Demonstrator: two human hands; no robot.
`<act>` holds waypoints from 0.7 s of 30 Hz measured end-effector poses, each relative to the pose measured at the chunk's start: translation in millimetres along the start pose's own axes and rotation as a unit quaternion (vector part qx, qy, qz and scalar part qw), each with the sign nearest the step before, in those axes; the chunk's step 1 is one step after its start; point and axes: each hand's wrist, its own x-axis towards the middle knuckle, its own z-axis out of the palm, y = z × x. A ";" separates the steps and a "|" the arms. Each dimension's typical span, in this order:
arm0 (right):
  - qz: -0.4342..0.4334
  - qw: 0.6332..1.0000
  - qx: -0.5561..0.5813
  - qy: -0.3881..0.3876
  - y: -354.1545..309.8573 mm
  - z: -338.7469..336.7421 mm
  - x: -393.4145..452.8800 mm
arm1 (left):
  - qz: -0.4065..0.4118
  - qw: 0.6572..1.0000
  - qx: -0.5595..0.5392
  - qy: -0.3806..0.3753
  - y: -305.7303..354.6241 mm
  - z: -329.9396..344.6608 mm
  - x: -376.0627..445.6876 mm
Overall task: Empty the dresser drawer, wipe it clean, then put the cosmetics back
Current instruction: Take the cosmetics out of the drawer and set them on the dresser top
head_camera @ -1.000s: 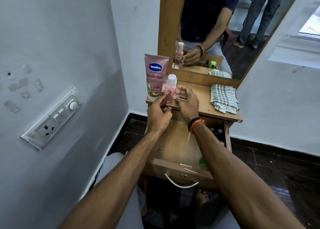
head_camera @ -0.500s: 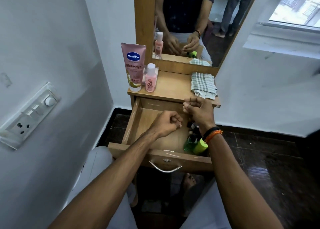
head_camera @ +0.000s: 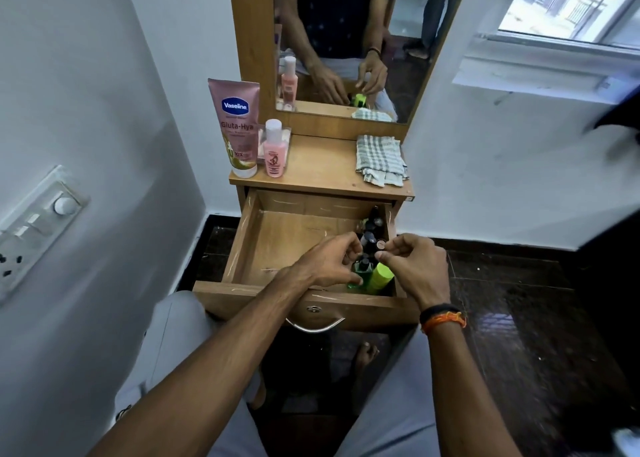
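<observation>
Touching L hand (head_camera: 327, 261): green bottle (head_camera: 360, 276)

Both hands (head_camera: 374, 262) now over drawer cosmetics (head_camera: 372, 245)

Open wooden drawer (head_camera: 242, 242), small dark bottles (head_camera: 372, 230) and green bottle (head_camera: 381, 276) upright along its right side.

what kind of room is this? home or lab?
Most likely a home bedroom or dressing corner. A wooden dresser with a mirror stands against the wall, cosmetics such as a Vaseline tube on top, and more bottles in its open drawer.
</observation>
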 end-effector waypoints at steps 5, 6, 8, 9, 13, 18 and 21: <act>-0.009 0.997 -0.072 -0.008 2.6 5.7 -9.7 | -0.003 0.999 0.037 0.025 4.4 7.1 -1.2; -0.009 0.997 -0.083 -0.005 3.2 6.7 -10.7 | -0.002 0.999 0.045 0.028 5.0 7.9 -1.3; -0.005 0.995 -0.095 -0.003 4.0 8.5 -12.4 | -0.001 0.997 0.063 0.033 6.2 8.9 -1.0; -0.002 0.995 -0.098 -0.005 4.3 9.2 -13.2 | -0.002 0.997 0.071 0.035 7.0 9.5 -0.7; 0.006 0.995 -0.100 -0.005 5.2 13.6 -16.0 | -0.007 0.995 0.088 0.042 10.9 11.9 0.1; 0.010 0.995 -0.102 0.017 7.3 20.6 -21.1 | -0.008 0.994 0.104 0.039 13.1 13.2 -1.3; 0.003 0.994 -0.106 0.027 8.2 24.8 -22.9 | -0.006 0.993 0.116 0.037 14.7 11.9 -2.7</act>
